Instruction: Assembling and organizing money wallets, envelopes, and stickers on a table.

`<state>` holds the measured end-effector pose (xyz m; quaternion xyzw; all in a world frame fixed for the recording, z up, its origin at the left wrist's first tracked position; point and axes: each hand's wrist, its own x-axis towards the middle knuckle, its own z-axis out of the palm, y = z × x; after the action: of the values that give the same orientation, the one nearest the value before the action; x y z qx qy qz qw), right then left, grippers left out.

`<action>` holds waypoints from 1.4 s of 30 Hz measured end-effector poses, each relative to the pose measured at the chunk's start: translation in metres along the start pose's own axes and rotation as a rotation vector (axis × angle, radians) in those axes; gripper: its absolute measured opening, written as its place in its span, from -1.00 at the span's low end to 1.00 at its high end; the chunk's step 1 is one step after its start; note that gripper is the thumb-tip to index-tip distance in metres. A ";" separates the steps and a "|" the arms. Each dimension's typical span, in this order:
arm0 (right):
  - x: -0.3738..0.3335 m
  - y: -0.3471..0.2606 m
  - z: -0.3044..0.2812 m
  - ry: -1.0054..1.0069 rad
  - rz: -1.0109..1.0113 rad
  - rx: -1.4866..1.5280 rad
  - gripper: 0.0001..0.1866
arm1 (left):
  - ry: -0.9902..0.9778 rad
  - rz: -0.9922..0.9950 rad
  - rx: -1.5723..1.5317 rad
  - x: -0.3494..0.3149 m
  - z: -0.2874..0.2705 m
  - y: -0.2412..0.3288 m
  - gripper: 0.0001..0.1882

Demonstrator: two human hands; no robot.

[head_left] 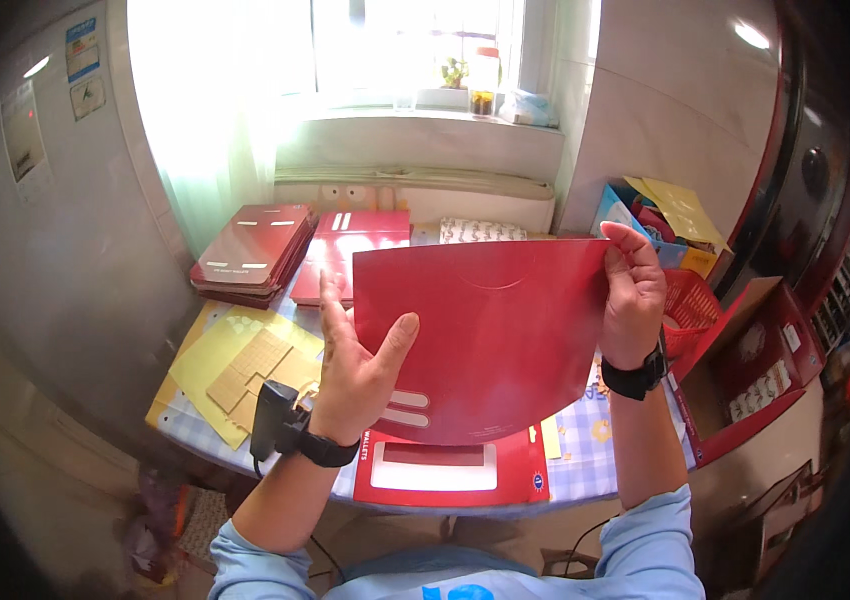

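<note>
Red card sheet [495,335] held up above the worktop [585,482], toward its near edge. Dark red folders [248,250] stacked at far left corner; yellow sheet [197,370] with tan pieces [270,368] along left edge. Left hand [357,370]: thumb over the card's front, fingers extended; cannot tell whether grip is clamped. Red package [445,490] flat at near edge. Right hand [635,300]: grip pinches the card's upper right corner. Red basket [695,320] by right edge.

Blue-and-white checked, cloth-topped bench [585,475]. Beyond far edge: bright, overexposed window [405,50], pale sill [375,112]. White sheer curtain [210,100], backlit, off far left corner. Pale, glossy tiled wall [680,110] off far right corner. Tall, smooth grey cabinet [65,240] along left edge. Pale floor [515,538] below near edge. Daylight strong, from far side.
</note>
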<state>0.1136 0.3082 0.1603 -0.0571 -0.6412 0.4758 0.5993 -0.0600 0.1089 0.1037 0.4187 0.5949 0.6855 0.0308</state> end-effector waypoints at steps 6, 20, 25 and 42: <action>-0.009 -0.009 0.008 0.036 -0.094 -0.132 -0.83 | -0.270 -0.258 -0.340 -0.009 0.002 0.004 -0.08; -0.012 0.012 0.034 -0.057 -0.440 -0.711 -0.62 | -0.402 -0.392 -0.725 -0.026 0.035 0.025 -0.64; -0.051 0.002 0.038 -0.311 -0.344 -0.918 -0.14 | -0.219 -0.467 -0.891 -0.024 0.030 0.025 -0.66; -0.069 -0.005 0.028 -0.563 0.604 0.295 -0.49 | -0.150 0.025 -0.370 -0.019 0.033 0.028 -0.58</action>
<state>0.1122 0.2462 0.1196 -0.0241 -0.6594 0.7132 0.2366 -0.0144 0.1160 0.1153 0.4633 0.4493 0.7503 0.1430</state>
